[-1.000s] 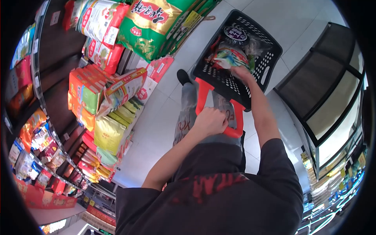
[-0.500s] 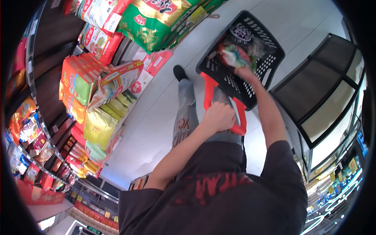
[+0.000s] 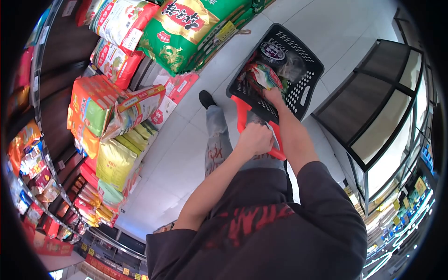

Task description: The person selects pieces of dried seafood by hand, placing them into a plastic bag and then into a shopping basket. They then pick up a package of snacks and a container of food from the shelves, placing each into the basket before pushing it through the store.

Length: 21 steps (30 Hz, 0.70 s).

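Observation:
A black perforated shopping basket hangs in front of my legs by its red handle. My left hand is wrapped round that handle. Inside the basket, my right hand grips the near end of a red, green and white packet; its fingertips are partly hidden. Beyond the packet lies a dark item with a purple and white label. Clear plastic packaging sits beside it.
On the left, stacked bags include a large green sack, orange packs and yellow bags. A black-framed display unit stands on the right. Pale floor tiles run between them. My shoe is left of the basket.
The basket and both hands appear further left in view. My right hand and the packet have shifted left and slightly down, and the packet shows more sharply.

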Tool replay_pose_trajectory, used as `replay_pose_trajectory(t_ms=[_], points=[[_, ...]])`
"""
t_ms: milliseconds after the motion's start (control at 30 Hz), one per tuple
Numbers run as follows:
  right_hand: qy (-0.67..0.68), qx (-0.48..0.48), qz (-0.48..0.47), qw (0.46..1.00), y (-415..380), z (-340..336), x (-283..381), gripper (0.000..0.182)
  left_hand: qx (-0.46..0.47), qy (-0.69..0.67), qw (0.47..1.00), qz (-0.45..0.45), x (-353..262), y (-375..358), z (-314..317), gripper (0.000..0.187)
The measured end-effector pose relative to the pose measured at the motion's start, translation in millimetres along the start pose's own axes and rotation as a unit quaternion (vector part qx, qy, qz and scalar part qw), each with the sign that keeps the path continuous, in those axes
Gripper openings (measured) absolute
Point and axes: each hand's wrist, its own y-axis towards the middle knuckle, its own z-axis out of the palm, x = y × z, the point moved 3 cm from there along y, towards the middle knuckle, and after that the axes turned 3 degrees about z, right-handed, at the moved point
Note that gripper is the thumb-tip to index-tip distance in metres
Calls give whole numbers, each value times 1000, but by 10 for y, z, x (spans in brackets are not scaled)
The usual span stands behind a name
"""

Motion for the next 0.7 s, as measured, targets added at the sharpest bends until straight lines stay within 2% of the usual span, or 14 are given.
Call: replay_pose_trajectory(t_ms=[67, 233, 300, 367, 433, 633, 700], points=[[-39, 7, -14, 999, -59, 33, -3, 55, 30, 1, 999, -12, -5, -10, 50, 25], [-36, 18, -20, 999, -80, -54, 62, 55, -4, -13, 1000, 3, -39, -28, 89, 26], [-47, 77, -4, 996, -130, -103, 73, 67, -1, -16, 1000, 5, -57, -32, 57, 26], [-46, 59, -12, 997, -166, -195, 99, 63, -7, -17, 1000, 7, -68, 9, -12, 27], [-52, 31, -27, 998, -235, -234, 71, 56, 27, -20, 999, -5, -83, 4, -46, 28], [-67, 41, -46, 996, -472, -608, 95, 58, 29, -23, 999, -19, -35, 13, -8, 29], [-49, 45, -51, 996, -437, -735, 57, 57, 3, -2, 1000, -6, 6, 23, -20, 28]])
